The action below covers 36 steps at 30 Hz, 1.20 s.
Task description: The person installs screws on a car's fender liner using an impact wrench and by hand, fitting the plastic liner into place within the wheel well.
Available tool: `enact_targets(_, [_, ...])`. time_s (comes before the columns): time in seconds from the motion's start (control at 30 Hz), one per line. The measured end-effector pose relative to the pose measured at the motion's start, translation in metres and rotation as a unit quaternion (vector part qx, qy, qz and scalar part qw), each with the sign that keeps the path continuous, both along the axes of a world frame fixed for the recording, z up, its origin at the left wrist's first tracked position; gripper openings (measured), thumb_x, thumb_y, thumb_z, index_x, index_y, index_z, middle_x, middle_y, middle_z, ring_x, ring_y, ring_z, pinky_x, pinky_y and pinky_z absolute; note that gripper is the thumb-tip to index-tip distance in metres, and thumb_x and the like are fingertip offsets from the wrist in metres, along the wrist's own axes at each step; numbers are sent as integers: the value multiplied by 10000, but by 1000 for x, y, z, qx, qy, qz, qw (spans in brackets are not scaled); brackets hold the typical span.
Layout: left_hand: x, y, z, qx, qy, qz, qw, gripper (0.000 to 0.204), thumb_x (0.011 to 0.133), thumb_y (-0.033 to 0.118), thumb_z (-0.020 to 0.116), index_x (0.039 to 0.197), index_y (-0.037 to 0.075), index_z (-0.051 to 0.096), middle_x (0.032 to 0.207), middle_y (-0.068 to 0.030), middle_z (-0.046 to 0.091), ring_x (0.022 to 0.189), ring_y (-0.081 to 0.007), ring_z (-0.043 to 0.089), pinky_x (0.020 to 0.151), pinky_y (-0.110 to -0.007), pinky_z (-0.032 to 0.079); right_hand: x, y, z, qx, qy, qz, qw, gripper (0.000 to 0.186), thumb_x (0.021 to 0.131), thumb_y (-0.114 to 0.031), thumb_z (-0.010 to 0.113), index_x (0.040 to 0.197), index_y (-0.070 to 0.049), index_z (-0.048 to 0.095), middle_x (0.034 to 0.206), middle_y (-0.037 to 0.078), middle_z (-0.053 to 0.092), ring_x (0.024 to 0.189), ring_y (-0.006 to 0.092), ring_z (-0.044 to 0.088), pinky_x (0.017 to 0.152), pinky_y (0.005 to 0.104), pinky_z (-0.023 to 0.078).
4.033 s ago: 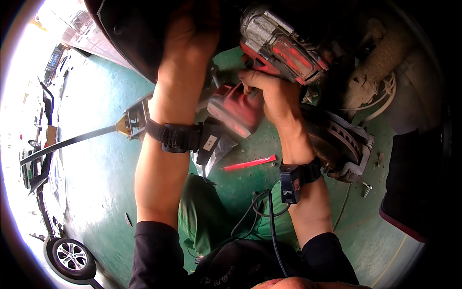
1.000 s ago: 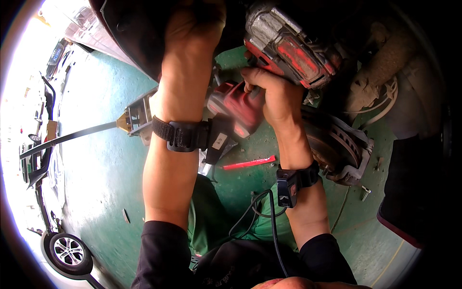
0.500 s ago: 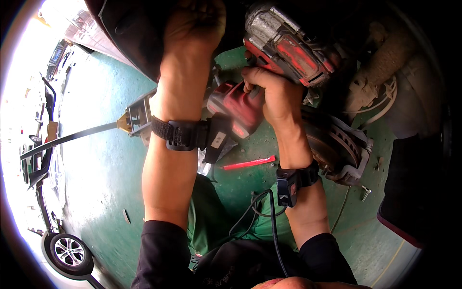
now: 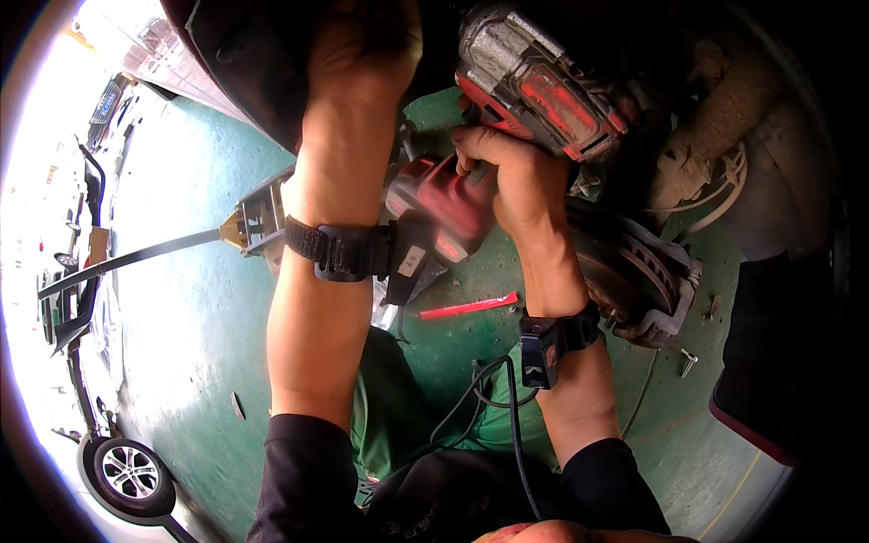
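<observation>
My right hand (image 4: 507,163) is wrapped round the grip of a worn red and black impact wrench (image 4: 552,90) with a silver front housing. Just below that hand is a bulky red part (image 4: 444,199); whether it belongs to the same tool or is a separate one, I cannot tell. My left hand (image 4: 367,41) is raised at the top of the view, beside a dark curved panel (image 4: 240,59). Shadow hides its fingers and anything in them. To the right of my right wrist sits a brake disc (image 4: 625,267) with a metal caliper part.
A jack (image 4: 258,226) with a long handle stands left of my left forearm. On the green floor lie a red strip (image 4: 471,305) and a small bolt (image 4: 689,364). A black cable (image 4: 516,407) hangs near my right forearm. A car wheel (image 4: 131,475) shows at lower left.
The impact wrench and my left hand have shifted very slightly left. My grip on the wrench is the same.
</observation>
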<state>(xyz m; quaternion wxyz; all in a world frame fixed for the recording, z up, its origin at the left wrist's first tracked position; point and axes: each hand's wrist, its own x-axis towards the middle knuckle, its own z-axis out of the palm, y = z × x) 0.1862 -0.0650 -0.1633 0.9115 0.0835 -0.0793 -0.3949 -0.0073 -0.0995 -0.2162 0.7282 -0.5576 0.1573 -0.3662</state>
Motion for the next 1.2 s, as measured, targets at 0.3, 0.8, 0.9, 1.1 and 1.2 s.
enact_targets(0.3, [-1,3,1,-36,-52,-36,997,78,879,15,644,940,25,691,901,-86,732,856,-229,708,776,-319,636,1,0,1,-5,-4,-5,1000,146,769,40,669,912,17,682,682,49,625,557,131,560,538,267,426])
enact_targets(0.8, [8,3,-12,-101,-208,-95,968,91,941,64,631,1018,76,676,941,-67,704,929,-209,669,838,-353,584,-4,-5,2,18,15,21,999,269,762,59,642,1027,37,680,787,87,650,591,173,580,576,285,452])
enact_targets(0.9, [8,6,-15,-46,-231,-86,968,171,948,97,648,1119,88,655,1004,-71,709,916,-210,661,839,-340,544,-5,-6,0,24,39,38,998,249,759,46,658,1007,40,677,746,84,642,589,171,583,572,285,453])
enact_targets(1.1, [21,10,-16,-66,-145,-260,952,237,965,115,641,1198,72,625,1036,-63,707,905,-196,654,827,-299,521,-2,-3,1,21,31,34,999,215,765,21,665,977,54,665,707,82,621,578,167,572,587,282,451])
enact_targets(1.2, [6,2,-21,-30,-211,-45,976,261,971,108,631,1227,58,612,1059,-73,705,913,-161,646,747,-245,531,0,-3,-2,16,20,30,999,207,767,23,666,972,53,659,696,79,611,575,171,566,594,283,451])
